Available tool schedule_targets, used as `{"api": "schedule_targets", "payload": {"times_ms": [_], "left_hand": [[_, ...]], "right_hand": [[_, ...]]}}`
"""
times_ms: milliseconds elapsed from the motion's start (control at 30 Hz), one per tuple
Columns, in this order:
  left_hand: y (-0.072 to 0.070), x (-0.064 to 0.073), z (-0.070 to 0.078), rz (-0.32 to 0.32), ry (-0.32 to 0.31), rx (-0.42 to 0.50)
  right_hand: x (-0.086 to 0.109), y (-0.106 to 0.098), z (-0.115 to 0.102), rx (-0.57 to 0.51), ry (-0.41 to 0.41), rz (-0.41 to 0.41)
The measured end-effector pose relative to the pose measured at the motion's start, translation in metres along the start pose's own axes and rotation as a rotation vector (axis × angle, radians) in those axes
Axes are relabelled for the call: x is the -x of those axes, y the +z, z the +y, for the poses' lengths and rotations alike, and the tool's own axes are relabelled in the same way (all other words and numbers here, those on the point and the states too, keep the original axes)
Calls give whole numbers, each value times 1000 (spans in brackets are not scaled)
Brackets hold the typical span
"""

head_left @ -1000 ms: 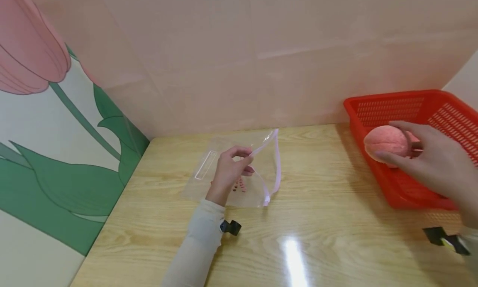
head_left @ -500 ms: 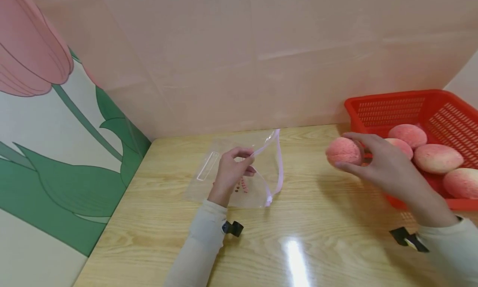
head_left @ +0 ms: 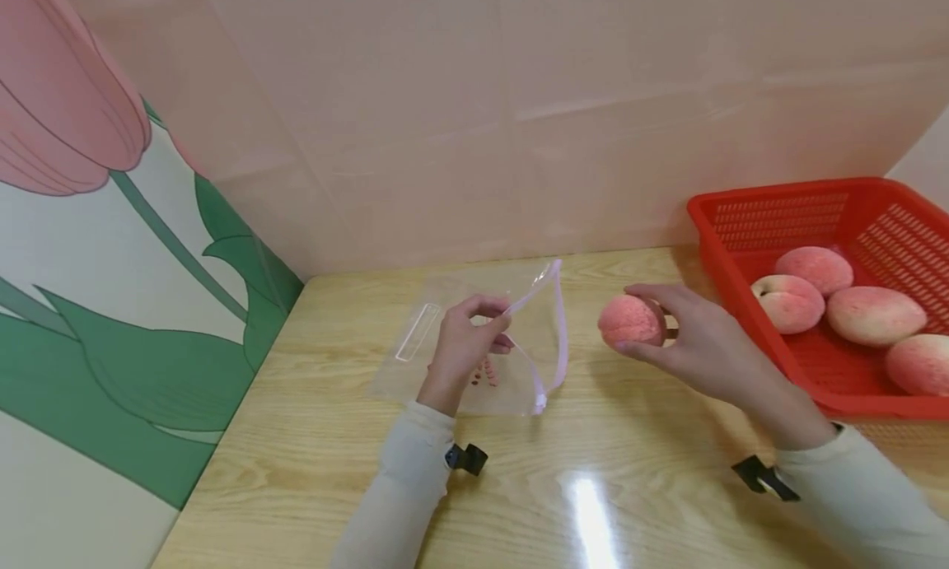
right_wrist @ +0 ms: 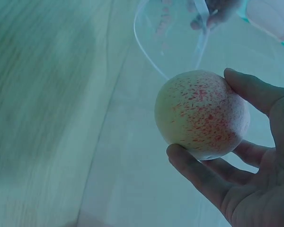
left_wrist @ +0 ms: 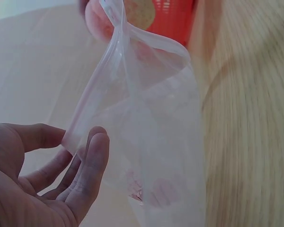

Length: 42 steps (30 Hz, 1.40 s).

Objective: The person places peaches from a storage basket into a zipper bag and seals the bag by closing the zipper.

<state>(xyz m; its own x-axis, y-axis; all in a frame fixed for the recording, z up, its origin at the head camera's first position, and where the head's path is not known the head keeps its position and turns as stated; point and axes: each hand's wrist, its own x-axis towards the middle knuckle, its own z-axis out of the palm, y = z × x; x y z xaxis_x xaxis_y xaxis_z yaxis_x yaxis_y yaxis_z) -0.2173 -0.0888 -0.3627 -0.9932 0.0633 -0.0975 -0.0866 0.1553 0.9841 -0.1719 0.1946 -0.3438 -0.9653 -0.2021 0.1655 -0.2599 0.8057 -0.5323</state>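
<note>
A clear plastic zip bag (head_left: 528,363) with a lilac slider edge lies on the wooden table, its mouth parted toward the right. My left hand (head_left: 469,342) pinches one lip of that mouth between thumb and fingers, seen close up in the left wrist view with the bag film (left_wrist: 151,113) beyond the fingers. Small reddish print shows on the bag. To the right of the opening, my right hand (head_left: 704,342) grips a pink peach (head_left: 628,320) above the table. In the right wrist view the peach (right_wrist: 199,113) shows a pale, red-speckled side between thumb and fingers.
A red plastic basket (head_left: 875,407) with slotted walls stands at the right, holding several peaches (head_left: 875,314). A pale wall covering (head_left: 445,141) rises behind the table (head_left: 296,470). A tulip-patterned panel (head_left: 133,338) borders the left side.
The right hand has carried the peach out from over the basket, leftward to near the bag's mouth. The left hand keeps its pinch on the bag, and the view has shifted slightly.
</note>
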Motion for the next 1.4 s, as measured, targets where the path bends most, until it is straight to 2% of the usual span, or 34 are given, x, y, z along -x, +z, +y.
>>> {"api": "schedule_targets", "payload": {"times_ms": [400,767,900,1067,1133,1300,1400], "left_hand": [[7,8,-2,-2,-2,5],[4,4,-9,8,16,27],[4,5,-2,12,4,4],[6,21,16,24,-1,-19],[6,24,19,26,-2,-16],[7,21,21,35,-16,-20],[7,14,15,39,-22,-19]], "right_hand": [[-5,28,-10,-6,-102,8],[-19,45,-28,-50,-133,19],[-22,49,-29,-121,-120,5],[-19,58,-29,-173,-94,-16],[-19,60,-28,-173,-94,-17],[-22,64,-28,-134,-115,-2],[-25,66,-28,-118,-121,9]]}}
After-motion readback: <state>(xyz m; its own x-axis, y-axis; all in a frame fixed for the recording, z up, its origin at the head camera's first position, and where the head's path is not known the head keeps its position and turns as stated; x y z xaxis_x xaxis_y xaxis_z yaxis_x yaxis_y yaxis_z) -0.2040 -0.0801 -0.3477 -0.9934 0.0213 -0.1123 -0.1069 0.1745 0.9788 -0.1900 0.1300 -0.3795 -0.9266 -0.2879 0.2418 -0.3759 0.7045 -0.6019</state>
